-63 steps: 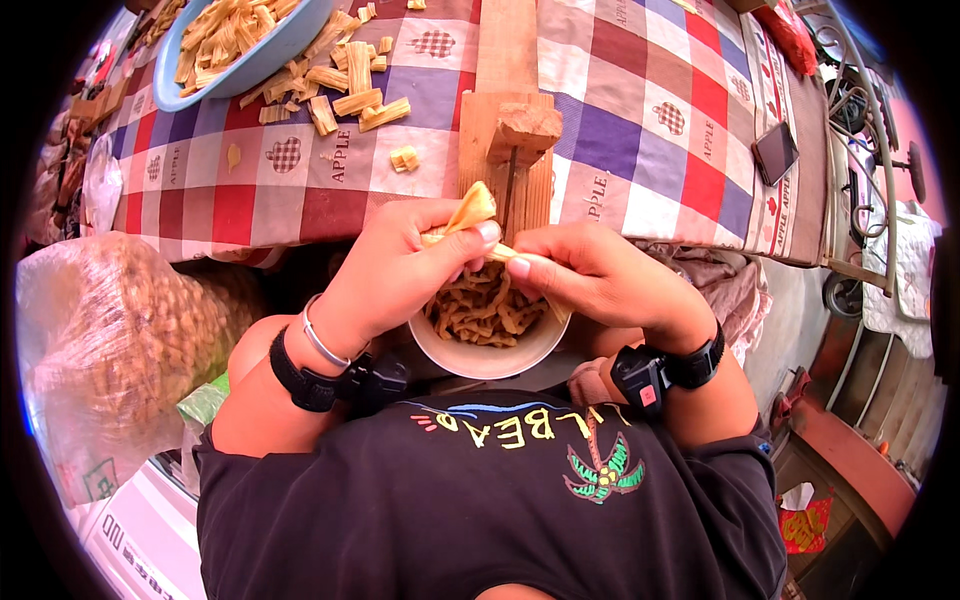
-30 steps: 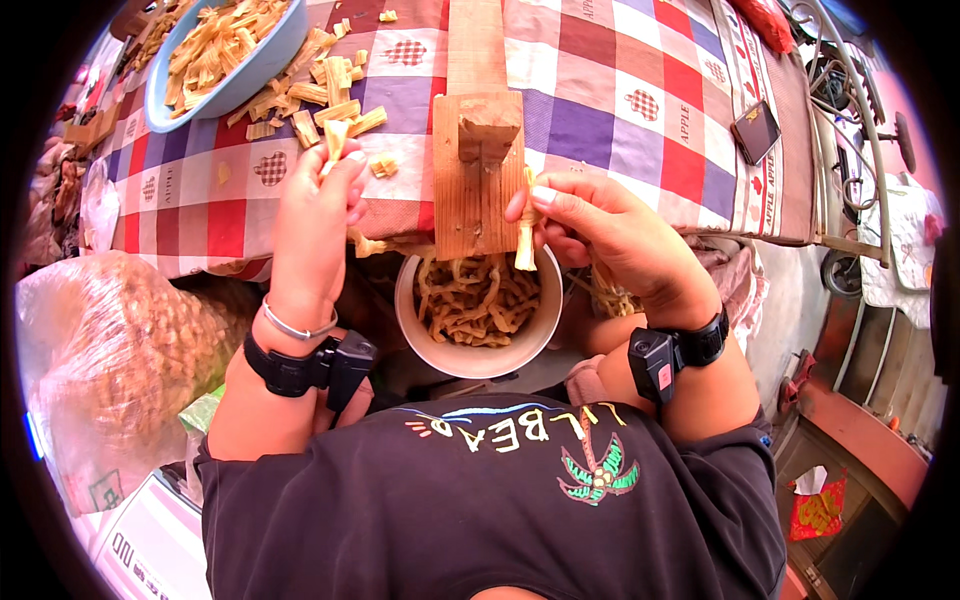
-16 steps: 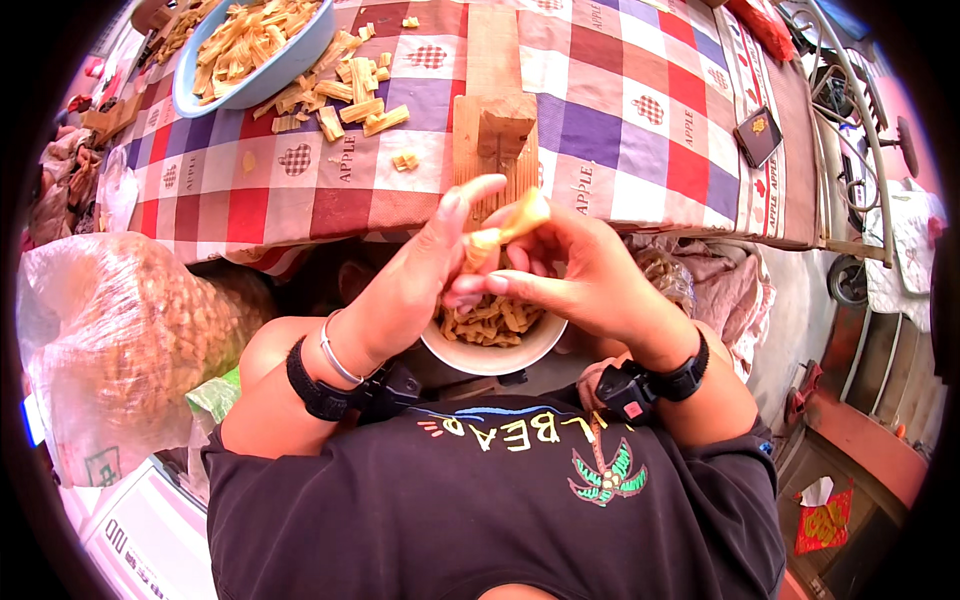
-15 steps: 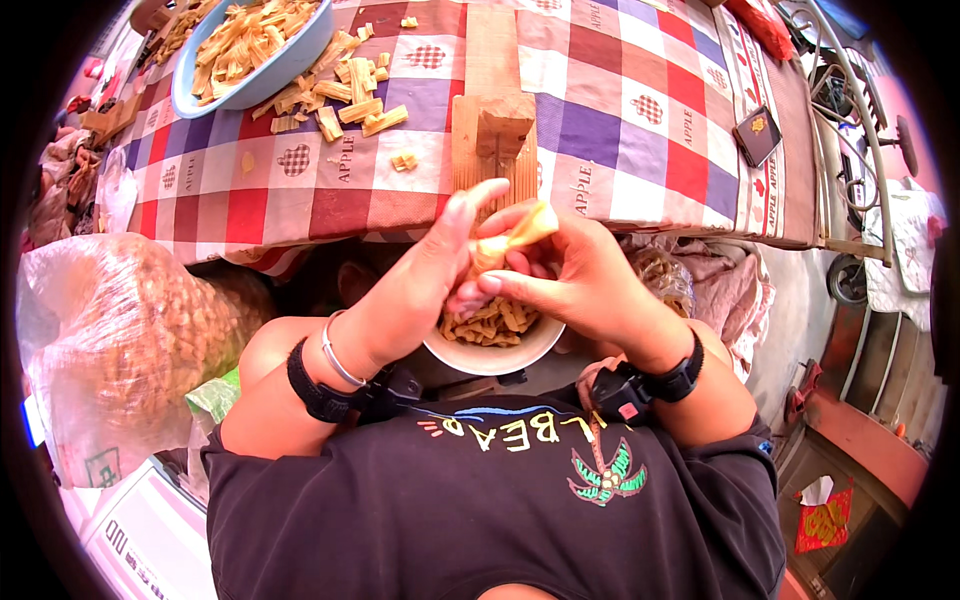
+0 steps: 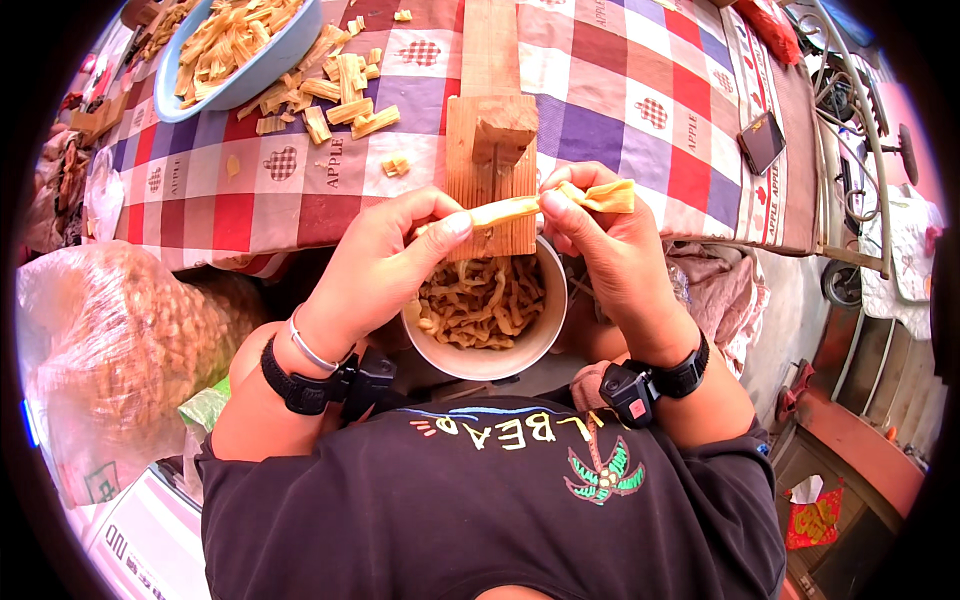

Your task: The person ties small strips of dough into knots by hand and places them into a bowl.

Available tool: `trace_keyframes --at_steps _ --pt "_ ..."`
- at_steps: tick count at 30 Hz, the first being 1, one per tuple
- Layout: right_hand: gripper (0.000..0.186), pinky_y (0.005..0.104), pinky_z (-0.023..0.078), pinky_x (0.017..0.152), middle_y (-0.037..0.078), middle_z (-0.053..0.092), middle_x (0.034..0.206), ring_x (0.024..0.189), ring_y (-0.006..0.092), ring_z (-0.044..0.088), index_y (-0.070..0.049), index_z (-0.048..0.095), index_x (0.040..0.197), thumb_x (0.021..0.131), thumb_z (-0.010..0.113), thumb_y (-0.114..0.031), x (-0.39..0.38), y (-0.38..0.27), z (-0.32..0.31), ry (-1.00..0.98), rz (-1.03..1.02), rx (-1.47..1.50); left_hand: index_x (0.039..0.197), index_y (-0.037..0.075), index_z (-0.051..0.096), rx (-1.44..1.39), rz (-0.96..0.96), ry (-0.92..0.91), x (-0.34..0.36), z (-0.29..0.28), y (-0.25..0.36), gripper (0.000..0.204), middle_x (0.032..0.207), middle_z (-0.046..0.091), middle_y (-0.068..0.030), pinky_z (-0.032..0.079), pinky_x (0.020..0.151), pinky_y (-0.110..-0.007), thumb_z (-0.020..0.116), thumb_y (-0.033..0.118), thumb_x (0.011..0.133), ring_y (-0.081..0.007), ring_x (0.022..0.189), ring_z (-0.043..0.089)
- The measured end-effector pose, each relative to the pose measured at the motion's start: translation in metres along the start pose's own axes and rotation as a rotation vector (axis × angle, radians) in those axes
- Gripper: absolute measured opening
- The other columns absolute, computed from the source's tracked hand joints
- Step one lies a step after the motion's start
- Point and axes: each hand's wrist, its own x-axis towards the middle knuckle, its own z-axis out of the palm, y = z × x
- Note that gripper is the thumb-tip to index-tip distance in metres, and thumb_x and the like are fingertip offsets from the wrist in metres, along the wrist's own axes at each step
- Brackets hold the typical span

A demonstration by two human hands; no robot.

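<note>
Both my hands hold one pale yellow, pliable strip (image 5: 505, 211) stretched level between them, in front of a wooden fixture (image 5: 463, 160) at the table edge. My left hand (image 5: 385, 250) pinches its left end between thumb and forefinger. Farther along, my right hand (image 5: 615, 250) grips it, and a wider, folded end sticks out to the right past the fingers. Beneath them stands a white basin (image 5: 485, 371) holding many twisted brownish strips (image 5: 485, 300). The fixture has an upright block and a thin rod on a flat board.
A blue basin (image 5: 165, 85) of flat yellow strips stands at the far left, with loose pieces (image 5: 350, 90) beside it on the checkered tablecloth (image 5: 590, 120). A dark phone-like object (image 5: 762, 142) lies at the right. A big plastic bag (image 5: 130, 350) of brownish pieces sits at my left.
My hands were close together over the white basin, around the bunched strip. Now they have moved apart, the strip stretches between them, and more of the basin shows.
</note>
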Motion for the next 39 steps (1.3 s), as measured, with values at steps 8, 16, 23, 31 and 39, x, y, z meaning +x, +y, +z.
trace_keyframes --at_steps 8,16,23,31,39 --pt "0.032 0.0266 0.050 0.081 0.001 0.065 0.091 0.089 0.0066 0.059 0.000 0.061 0.113 0.104 0.056 -0.031 0.002 -0.021 -0.004 -0.626 0.402 -0.018 0.113 0.000 0.063 0.067 0.192 0.058 0.005 0.004 -0.001 0.026 0.095 0.064 -0.0019 0.049 0.079 -0.026 0.063 0.021 0.098 -0.0092 0.087 0.060" --pt "0.028 0.0308 0.051 0.074 0.011 0.068 0.086 0.080 0.0127 0.062 0.002 0.063 0.104 0.102 0.057 -0.025 0.012 -0.009 -0.010 -0.462 0.154 -0.502 0.112 0.001 0.060 -0.117 0.042 -0.011 0.010 0.007 -0.007 0.016 0.088 0.063 -0.0019 0.050 0.069 -0.023 0.061 0.011 0.100 -0.0085 0.077 0.062" --pt "0.030 0.0367 0.048 0.059 0.019 0.061 0.068 0.060 0.0259 0.061 0.001 0.063 0.095 0.096 0.064 -0.028 0.027 0.003 -0.013 -0.309 0.027 -0.746 0.104 0.000 0.062 -0.020 0.098 0.156 0.021 0.015 -0.010 0.011 0.089 0.063 -0.0011 0.051 0.071 -0.023 0.064 0.009 0.097 -0.0082 0.079 0.062" --pt "0.023 0.0368 0.047 0.054 0.019 0.062 0.065 0.055 0.0252 0.061 0.003 0.064 0.089 0.091 0.063 -0.020 0.040 0.005 -0.011 -0.298 -0.034 -0.766 0.096 0.001 0.066 0.226 0.173 0.308 0.028 0.019 -0.013 0.011 0.081 0.067 -0.0070 0.051 0.068 -0.028 0.068 0.009 0.089 -0.0132 0.074 0.064" --pt "0.022 0.0347 0.047 0.053 0.017 0.062 0.063 0.054 0.0199 0.061 0.003 0.065 0.088 0.087 0.064 -0.018 0.045 0.015 -0.014 -0.267 -0.094 -0.708 0.092 0.001 0.065 0.243 0.190 0.307 0.032 0.018 -0.013 0.010 0.078 0.068 -0.0113 0.051 0.067 -0.031 0.067 0.009 0.087 -0.0187 0.071 0.066"
